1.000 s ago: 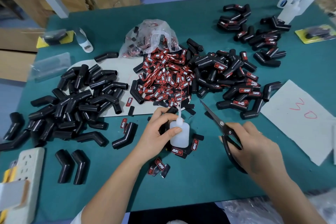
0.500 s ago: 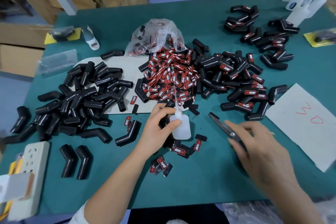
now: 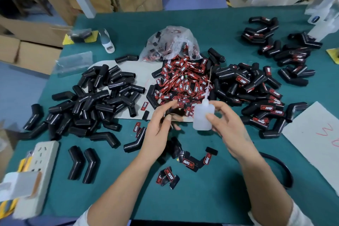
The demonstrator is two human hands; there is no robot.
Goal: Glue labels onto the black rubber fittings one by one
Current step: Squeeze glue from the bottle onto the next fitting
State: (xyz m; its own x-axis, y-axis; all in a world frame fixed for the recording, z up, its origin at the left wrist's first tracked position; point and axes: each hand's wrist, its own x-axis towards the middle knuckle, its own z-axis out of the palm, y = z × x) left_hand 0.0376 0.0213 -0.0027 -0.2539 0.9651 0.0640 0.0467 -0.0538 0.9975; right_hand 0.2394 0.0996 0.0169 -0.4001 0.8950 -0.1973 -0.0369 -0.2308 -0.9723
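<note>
Green table (image 3: 211, 198), right hand (image 3: 226, 126) gripping upright glue bottle (image 3: 203, 116), nozzle up, left hand (image 3: 159, 124) loosely open

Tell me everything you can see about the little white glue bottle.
The glue bottle is small, squarish and translucent white, apparently soft plastic, with a cone-shaped shoulder narrowing into a long thin nozzle that points up and away over the pile of red and black labels. It is held roughly upright above the green table. The right hand grips it, thumb across its front and fingers behind. The left hand sits just beside it, apparently not touching.
</note>
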